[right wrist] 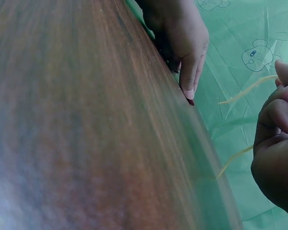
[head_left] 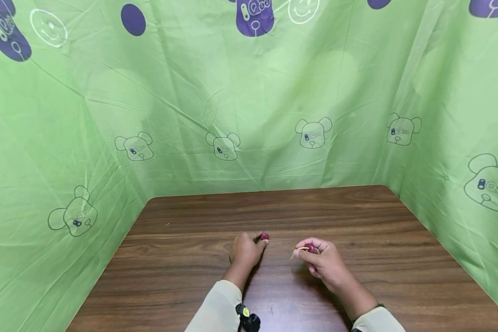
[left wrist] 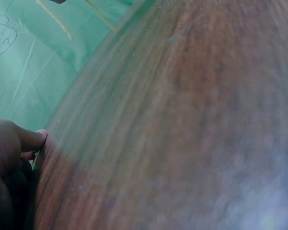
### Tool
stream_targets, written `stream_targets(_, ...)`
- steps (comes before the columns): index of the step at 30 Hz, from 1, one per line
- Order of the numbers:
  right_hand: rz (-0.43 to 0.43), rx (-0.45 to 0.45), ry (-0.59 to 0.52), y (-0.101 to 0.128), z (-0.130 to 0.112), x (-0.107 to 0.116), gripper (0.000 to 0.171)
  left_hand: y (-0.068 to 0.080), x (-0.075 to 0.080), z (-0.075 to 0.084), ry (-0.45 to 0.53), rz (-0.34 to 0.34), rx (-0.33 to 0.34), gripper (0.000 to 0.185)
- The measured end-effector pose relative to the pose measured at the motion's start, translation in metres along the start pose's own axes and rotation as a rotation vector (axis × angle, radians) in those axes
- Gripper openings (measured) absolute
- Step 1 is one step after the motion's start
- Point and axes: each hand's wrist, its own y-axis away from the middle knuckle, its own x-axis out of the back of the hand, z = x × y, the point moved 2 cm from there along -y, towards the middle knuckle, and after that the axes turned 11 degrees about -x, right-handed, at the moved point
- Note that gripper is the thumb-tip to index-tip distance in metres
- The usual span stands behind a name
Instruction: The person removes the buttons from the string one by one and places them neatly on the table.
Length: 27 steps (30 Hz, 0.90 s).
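Note:
My left hand (head_left: 246,251) reaches down to the wooden table, thumb and fingers pinching a small dark red round piece (head_left: 264,236). In the right wrist view, a sliver of that red piece (right wrist: 191,102) shows under the fingertips at the tabletop. Off to the right, my right hand (head_left: 325,263) is raised over the table, its thumb and forefinger pinching a thin yellow string (head_left: 292,254). Another dark red round piece (head_left: 311,248) sits within its curled fingers, partly hidden. Two lengths of yellow string (right wrist: 247,91) stick out from this hand in the right wrist view.
The brown wood-grain table (head_left: 182,216) has a glossy top. A green printed cloth (head_left: 265,101) hangs behind it and along both sides. Black wrist gear (head_left: 249,318) is strapped at the left sleeve.

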Motion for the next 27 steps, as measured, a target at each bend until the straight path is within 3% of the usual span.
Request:
stream_targets(11,-0.116,-0.051,0.044,-0.0003,0.0007,0.0014,0.013,0.0008,0.0008,-0.0001,0.024,-0.004,-0.009,0.035)
stream_targets(17,-0.28,-0.032,-0.039,0.001,-0.002,0.0025,0.011,0.0015,0.001,-0.0005,0.051,0.01,-0.01,0.038)
stream_targets(22,-0.439,0.008,-0.143,0.0009,-0.0045,0.0046,0.028,0.0018,0.0008,-0.0011,0.062,0.026,-0.02,0.04)
stream_targets(27,-0.486,0.033,-0.143,0.0001,-0.005,0.005,0.032,0.003,0.0007,-0.0013,0.072,0.033,-0.016,0.04)
